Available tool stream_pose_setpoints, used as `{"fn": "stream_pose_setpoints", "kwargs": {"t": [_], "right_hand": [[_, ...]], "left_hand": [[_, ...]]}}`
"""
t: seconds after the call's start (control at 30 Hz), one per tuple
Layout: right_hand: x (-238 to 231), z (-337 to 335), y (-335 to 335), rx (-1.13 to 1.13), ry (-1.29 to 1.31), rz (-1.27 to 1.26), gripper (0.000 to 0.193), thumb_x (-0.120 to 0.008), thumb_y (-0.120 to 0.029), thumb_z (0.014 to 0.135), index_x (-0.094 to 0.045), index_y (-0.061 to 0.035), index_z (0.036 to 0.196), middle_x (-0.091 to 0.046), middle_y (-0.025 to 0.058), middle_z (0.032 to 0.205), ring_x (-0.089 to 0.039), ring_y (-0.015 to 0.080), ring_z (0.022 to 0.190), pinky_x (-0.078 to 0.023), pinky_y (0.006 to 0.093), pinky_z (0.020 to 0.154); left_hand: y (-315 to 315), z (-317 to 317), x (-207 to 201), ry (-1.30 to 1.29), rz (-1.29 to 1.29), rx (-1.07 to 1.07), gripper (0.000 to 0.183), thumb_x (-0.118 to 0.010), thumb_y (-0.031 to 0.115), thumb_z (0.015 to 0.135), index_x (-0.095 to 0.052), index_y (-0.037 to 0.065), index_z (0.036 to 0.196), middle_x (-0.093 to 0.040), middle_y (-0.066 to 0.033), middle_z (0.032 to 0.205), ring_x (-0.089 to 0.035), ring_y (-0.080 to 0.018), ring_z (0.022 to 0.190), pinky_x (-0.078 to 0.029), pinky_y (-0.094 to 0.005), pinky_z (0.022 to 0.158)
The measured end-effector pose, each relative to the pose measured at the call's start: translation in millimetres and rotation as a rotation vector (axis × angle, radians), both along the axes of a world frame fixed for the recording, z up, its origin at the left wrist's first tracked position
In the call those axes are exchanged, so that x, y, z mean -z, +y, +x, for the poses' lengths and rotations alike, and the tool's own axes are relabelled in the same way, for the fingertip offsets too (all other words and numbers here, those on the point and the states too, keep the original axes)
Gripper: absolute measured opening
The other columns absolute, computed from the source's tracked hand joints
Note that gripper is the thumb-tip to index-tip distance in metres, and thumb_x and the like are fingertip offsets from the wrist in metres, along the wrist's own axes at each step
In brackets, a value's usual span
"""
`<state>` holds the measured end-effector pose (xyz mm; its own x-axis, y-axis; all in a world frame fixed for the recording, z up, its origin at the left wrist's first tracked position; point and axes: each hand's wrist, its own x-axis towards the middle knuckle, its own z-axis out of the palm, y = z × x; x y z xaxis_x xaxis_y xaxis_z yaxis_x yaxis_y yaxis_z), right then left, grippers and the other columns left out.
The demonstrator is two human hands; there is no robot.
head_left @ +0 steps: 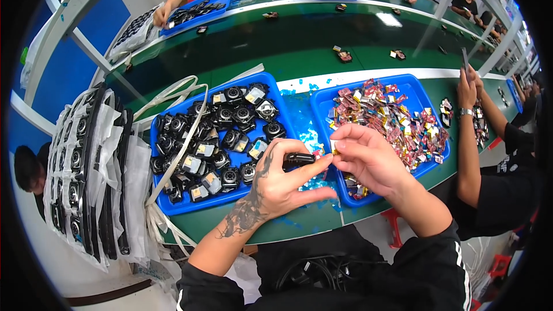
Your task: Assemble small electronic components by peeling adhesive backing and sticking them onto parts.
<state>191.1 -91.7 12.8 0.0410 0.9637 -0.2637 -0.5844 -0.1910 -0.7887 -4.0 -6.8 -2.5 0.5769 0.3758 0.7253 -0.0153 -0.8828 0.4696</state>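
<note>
My left hand [276, 181], tattooed from wrist to forearm, is closed around a black watch case [299, 159] seen from its side. Fingertips of my right hand [371, 161] pinch a small yellow-and-white part [334, 147] against the case's right end, by my left index finger. Whether the part is joined to the case I cannot tell. Beneath my left hand lies a blue tray [275, 86] full of black watch cases, some showing round backs and others grey or yellowish blocks. Behind my right hand stands another blue tray [419, 87] heaped with small reddish circuit pieces.
Blue plastic scraps [314, 132] litter the green bench between the trays. Stacked trays of watch parts in white wrap [80, 167] rise at left, beside a white strap [187, 138]. A dark green conveyor belt [259, 37] carries scattered parts beyond. Co-workers sit opposite and to my right.
</note>
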Motion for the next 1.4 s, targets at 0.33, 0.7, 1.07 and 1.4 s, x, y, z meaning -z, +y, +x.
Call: {"fn": "stream_pose_setpoints", "kwargs": {"t": [0.33, 0.7, 1.07, 1.4], "right_hand": [[-1, 2, -1, -0.049, 0.167, -0.056, 0.011, -0.060, -0.006, 0.093, -0.060, -0.0030, 0.103, -0.064, 0.0042, 0.090, -0.066, 0.0104, 0.078, -0.059, 0.0214, 0.069], [-4, -11, -9, 0.157, -0.954, 0.432, 0.018, -0.060, -0.009, 0.093, -0.061, -0.0001, 0.109, -0.062, 0.0035, 0.094, -0.058, 0.0054, 0.073, -0.047, 0.0219, 0.064], [-37, 0, -3, -0.284, -0.770, 0.163, 0.011, -0.061, -0.010, 0.094, -0.061, 0.0000, 0.089, -0.056, -0.0023, 0.078, -0.048, 0.0009, 0.066, -0.040, 0.0190, 0.057], [-14, -13, 2, -0.082, -1.314, 0.323, 0.012, -0.058, -0.010, 0.093, -0.057, 0.0014, 0.092, -0.061, 0.0141, 0.073, -0.063, 0.0206, 0.067, -0.047, 0.0336, 0.060]], "left_hand": [[6, 1, -5, -0.032, 0.213, -0.021, 0.030, -0.087, 0.017, 0.062, -0.076, 0.016, 0.089, -0.057, -0.0006, 0.088, -0.058, -0.0202, 0.081, -0.048, -0.0338, 0.065], [0, 6, -1, 0.043, -0.353, 0.118, 0.012, -0.078, 0.011, 0.075, -0.071, 0.006, 0.084, -0.056, -0.0129, 0.097, -0.058, -0.0274, 0.092, -0.047, -0.0390, 0.078], [-3, 4, -3, 0.112, -0.339, 0.092, 0.014, -0.080, 0.010, 0.072, -0.072, 0.007, 0.082, -0.056, -0.0125, 0.095, -0.056, -0.0297, 0.088, -0.047, -0.0389, 0.075], [-5, 8, 0, 0.135, -0.145, -0.046, 0.016, -0.081, 0.010, 0.070, -0.073, 0.009, 0.083, -0.056, -0.0116, 0.095, -0.057, -0.0293, 0.086, -0.048, -0.0388, 0.073]]}}
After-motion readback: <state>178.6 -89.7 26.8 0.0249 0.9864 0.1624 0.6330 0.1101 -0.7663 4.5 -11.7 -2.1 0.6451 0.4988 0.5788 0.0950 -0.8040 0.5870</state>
